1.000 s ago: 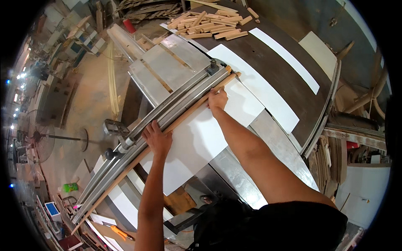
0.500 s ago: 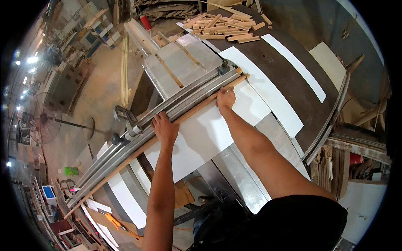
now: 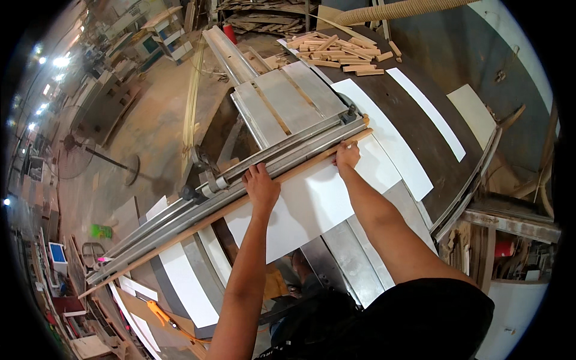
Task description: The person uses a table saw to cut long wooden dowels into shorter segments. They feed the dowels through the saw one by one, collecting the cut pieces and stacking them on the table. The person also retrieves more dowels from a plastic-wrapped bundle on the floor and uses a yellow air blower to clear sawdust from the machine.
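A long, thin wooden strip (image 3: 300, 171) lies along the near side of a metal fence (image 3: 246, 183) that runs slantwise across a sliding saw table. My left hand (image 3: 263, 189) is closed over the strip, its fingertips reaching the fence. Farther right, my right hand (image 3: 347, 156) grips the same strip near its far end, fingers bent around it. Beneath both hands is a white panel (image 3: 321, 201), partly hidden by my forearms. A black clamp-like stop (image 3: 207, 171) sits on the fence, left of my left hand.
Short wood blocks (image 3: 342, 51) are piled on the dark tabletop (image 3: 414, 129), beside white strips (image 3: 426, 114). An orange-handled tool (image 3: 158, 313) with a hose lies lower left. A standing fan (image 3: 75, 153) is on the floor at left. Beyond the fence is a grooved metal table (image 3: 282, 99).
The whole view has shifted, so the scene sits farther right and lower at the far end. Both hands stay on the strip at nearly the same places; the right hand's fingers have turned slightly.
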Demonstrator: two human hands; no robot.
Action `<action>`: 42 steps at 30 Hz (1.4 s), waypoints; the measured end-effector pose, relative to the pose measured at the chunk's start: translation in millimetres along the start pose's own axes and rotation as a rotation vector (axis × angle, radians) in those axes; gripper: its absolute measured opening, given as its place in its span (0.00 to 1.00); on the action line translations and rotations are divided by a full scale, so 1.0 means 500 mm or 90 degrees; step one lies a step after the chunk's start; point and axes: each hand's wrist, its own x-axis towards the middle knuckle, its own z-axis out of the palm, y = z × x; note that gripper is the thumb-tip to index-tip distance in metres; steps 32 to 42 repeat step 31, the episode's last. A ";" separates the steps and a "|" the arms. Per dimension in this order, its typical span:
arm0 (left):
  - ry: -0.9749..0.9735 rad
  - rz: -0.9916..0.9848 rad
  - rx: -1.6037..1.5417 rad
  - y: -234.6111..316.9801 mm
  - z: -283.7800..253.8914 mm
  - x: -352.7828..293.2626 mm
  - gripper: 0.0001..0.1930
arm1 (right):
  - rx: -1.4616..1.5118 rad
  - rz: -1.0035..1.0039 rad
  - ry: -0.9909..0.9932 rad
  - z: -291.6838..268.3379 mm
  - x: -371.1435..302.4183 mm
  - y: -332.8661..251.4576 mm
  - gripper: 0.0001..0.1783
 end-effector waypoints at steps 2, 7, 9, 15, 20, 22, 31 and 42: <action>0.015 -0.003 -0.017 -0.006 -0.005 -0.004 0.31 | -0.020 0.000 0.012 0.003 -0.022 -0.011 0.15; 0.046 0.009 -0.063 -0.002 -0.008 -0.012 0.30 | -0.066 -0.018 0.024 -0.011 -0.011 -0.009 0.17; 0.053 0.021 -0.081 -0.012 -0.009 -0.006 0.30 | -0.095 -0.029 0.029 -0.012 -0.021 -0.025 0.16; 0.003 0.000 -0.114 -0.014 -0.043 -0.017 0.33 | -0.102 -0.013 0.012 -0.023 -0.012 -0.001 0.17; -0.002 0.035 -0.157 -0.018 -0.044 -0.035 0.39 | -0.052 0.013 0.036 -0.079 -0.031 0.058 0.27; 0.017 0.039 -0.268 -0.038 -0.087 -0.061 0.33 | -0.020 0.016 0.016 -0.095 -0.070 0.059 0.33; 0.373 0.168 -0.621 -0.082 -0.612 -0.132 0.20 | -0.006 0.018 0.024 -0.247 -0.177 0.103 0.36; 0.373 0.168 -0.621 -0.082 -0.612 -0.132 0.20 | -0.006 0.018 0.024 -0.247 -0.177 0.103 0.36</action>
